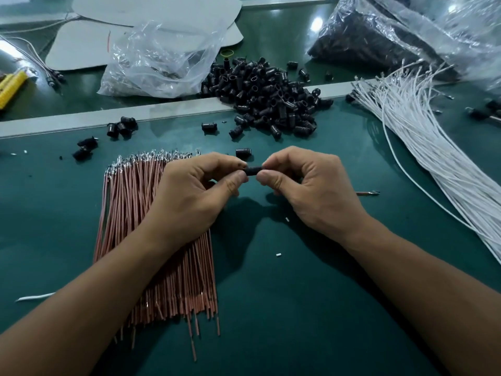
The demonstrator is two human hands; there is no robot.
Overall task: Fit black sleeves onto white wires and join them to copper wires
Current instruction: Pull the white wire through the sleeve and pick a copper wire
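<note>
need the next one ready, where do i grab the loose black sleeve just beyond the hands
Probably pinch the loose black sleeve across its barrel, coming from above: it lies on its side on the mat, apart from the pile, both flanks free.

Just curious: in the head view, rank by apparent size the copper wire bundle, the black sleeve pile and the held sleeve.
1. copper wire bundle, though it lies nearer the camera
2. black sleeve pile
3. held sleeve, clearly smallest

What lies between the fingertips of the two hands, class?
A black sleeve, pinched at one end by the left hand and at the other by the right hand. The head view shows it.
</note>
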